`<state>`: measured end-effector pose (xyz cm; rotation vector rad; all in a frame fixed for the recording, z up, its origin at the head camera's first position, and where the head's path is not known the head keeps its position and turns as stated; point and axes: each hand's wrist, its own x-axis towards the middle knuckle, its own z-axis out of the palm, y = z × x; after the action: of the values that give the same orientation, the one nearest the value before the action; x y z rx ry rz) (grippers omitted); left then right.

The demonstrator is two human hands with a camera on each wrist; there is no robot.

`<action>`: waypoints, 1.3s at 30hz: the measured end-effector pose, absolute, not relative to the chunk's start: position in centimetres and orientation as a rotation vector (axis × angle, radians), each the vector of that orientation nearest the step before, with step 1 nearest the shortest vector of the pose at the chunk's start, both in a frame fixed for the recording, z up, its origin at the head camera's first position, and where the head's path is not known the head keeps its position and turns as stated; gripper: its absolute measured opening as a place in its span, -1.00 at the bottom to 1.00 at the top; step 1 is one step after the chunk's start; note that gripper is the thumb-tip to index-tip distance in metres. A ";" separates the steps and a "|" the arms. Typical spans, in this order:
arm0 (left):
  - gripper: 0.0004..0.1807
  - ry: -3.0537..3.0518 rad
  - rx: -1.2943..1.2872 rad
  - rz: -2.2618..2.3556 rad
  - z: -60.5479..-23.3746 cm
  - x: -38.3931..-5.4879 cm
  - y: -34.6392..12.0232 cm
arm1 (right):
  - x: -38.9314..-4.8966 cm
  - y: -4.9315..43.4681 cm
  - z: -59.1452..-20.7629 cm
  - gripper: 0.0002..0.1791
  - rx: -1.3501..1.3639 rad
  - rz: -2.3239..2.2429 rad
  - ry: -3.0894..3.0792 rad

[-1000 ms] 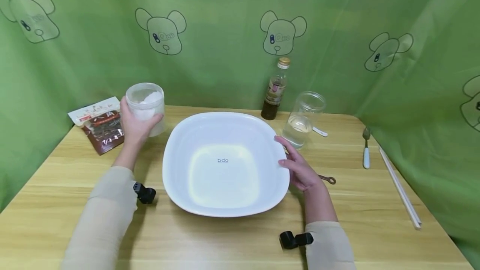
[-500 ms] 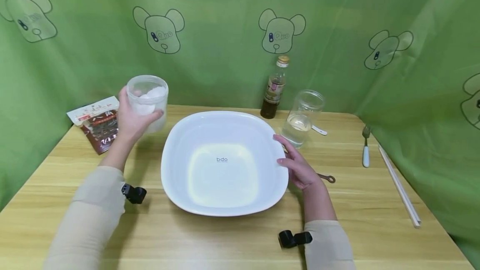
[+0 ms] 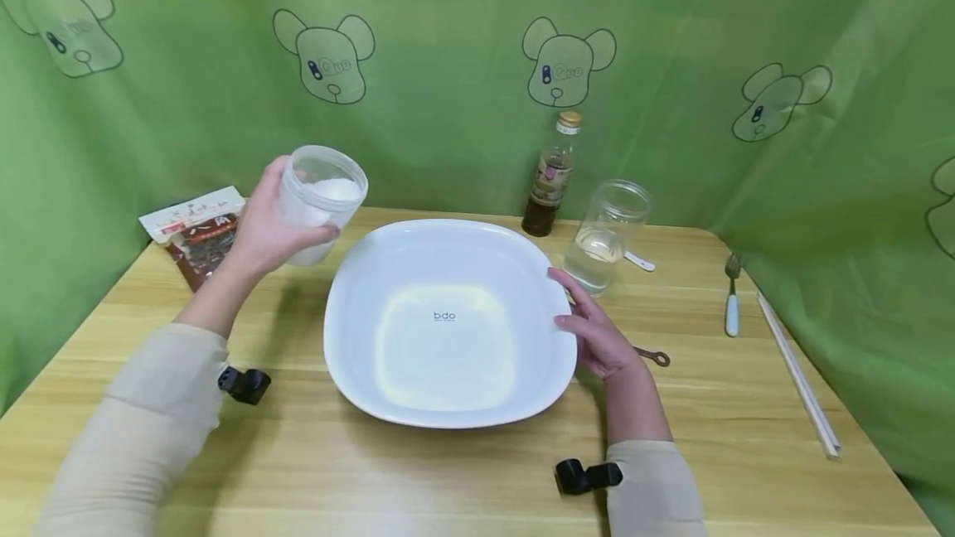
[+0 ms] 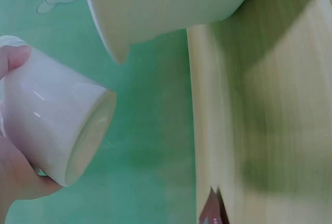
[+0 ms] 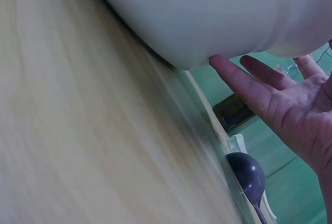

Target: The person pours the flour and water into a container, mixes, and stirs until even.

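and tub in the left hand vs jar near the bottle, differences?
The tub is cloudy; the jar is clear. The tub holds white contents, the jar clear liquid. The tub is tilted in the left hand, off the table; the jar stands on it. Both are round containers.

our left hand (image 3: pixel 270 226) is up high, fingers and thumb curled in a grip. our right hand (image 3: pixel 597 336) is lower, fingers spread. both our arms (image 3: pixel 637 411) reach forward in pale sleeves (image 3: pixel 656 491).
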<state>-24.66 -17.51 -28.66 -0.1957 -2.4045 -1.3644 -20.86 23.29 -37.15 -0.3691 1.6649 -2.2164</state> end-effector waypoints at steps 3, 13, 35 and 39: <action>-0.03 -2.419 -0.242 -1.345 -28.2 -24.4 -17.3 | -20.8 23.3 -37.1 -0.29 -0.364 -2.214 1.666; 0.01 -2.504 -0.346 -1.191 -27.1 -23.4 -16.3 | -20.8 23.1 -37.1 -0.29 -0.386 -2.221 1.655; 0.05 -2.606 -0.552 -0.784 -27.1 -22.7 -14.5 | -20.5 23.4 -37.3 -0.33 -0.427 -2.217 1.693; 0.07 -2.623 -0.579 -0.761 -27.0 -22.7 -14.3 | -20.6 23.4 -37.3 -0.32 -0.442 -2.208 1.701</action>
<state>-22.69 -14.28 -27.03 -0.5792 -2.6228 -0.7613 -20.56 23.40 -37.27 -0.4418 1.7013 -2.2078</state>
